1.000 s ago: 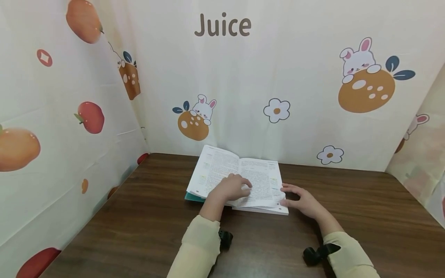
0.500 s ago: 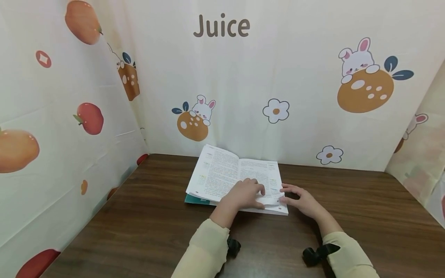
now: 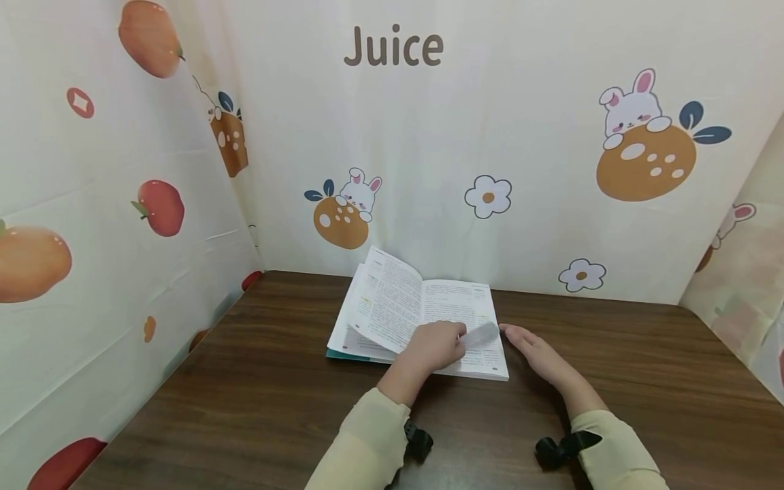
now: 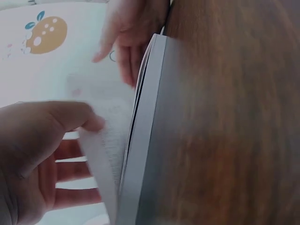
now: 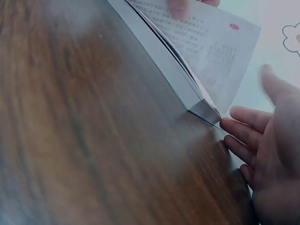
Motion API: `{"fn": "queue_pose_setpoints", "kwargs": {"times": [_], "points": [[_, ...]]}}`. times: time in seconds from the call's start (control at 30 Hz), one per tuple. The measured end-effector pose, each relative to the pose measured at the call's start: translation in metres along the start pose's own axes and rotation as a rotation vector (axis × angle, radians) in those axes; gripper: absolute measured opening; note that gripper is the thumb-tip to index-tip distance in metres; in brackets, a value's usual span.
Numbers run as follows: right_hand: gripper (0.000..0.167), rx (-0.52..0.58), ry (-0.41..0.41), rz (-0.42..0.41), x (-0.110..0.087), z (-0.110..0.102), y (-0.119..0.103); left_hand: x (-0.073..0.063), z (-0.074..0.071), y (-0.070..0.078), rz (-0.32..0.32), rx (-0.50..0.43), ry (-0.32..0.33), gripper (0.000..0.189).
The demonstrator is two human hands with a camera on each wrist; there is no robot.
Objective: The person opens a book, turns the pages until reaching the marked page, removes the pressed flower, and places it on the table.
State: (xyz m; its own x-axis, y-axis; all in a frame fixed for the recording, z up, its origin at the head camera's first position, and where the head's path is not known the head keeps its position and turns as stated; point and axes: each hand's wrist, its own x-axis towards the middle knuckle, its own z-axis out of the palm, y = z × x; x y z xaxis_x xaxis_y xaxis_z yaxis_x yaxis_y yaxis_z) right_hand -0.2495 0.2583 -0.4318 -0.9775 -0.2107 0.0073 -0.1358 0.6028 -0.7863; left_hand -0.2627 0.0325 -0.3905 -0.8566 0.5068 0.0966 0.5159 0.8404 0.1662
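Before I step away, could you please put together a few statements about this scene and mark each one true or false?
1. The left hand is pinching a lifted page of the book. True.
2. The book is closed. False: it lies open on the wooden table.
3. The right hand is at the book's right-hand side. True.
4. The right hand is clenched in a fist. False: its fingers are extended.
5. The word "Juice" is printed on the backdrop behind the book. True.
6. The right hand is holding a pen. False: it holds nothing.
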Motion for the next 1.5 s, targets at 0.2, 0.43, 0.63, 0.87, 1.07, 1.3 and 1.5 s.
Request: {"fn": "queue_pose_setpoints", "kwargs": {"times": [0.2,0.43,0.63,0.87,1.07,1.3,1.5], "points": [[0.074,-0.112,-0.008,0.013,0.003,0.002,0.005,0.0,-0.006,-0.009,-0.141,-0.136,0.202,0.022],[0.079,-0.122,-0.017,0.045,0.003,0.002,0.003,-0.003,-0.022,-0.026,-0.212,-0.34,0.394,0.034],[0.077,-0.127,-0.019,0.049,0.002,0.003,0.003,-0.008,-0.037,-0.038,-0.261,-0.502,0.448,0.022],[0.075,-0.124,-0.013,0.047,0.002,0.003,0.005,-0.011,-0.051,-0.051,-0.309,-0.654,0.459,0.025],[0.075,-0.124,-0.011,0.047,0.001,0.004,0.006,-0.014,-0.062,-0.062,-0.372,-0.692,0.462,0.035],[0.074,-0.128,-0.014,0.039,0.0,0.003,0.005,-0.026,-0.071,-0.084,-0.379,-0.555,0.478,0.029],[0.073,-0.121,-0.016,0.037,0.0,0.003,0.004,-0.041,-0.081,-0.107,-0.471,-0.45,0.364,0.026]]}}
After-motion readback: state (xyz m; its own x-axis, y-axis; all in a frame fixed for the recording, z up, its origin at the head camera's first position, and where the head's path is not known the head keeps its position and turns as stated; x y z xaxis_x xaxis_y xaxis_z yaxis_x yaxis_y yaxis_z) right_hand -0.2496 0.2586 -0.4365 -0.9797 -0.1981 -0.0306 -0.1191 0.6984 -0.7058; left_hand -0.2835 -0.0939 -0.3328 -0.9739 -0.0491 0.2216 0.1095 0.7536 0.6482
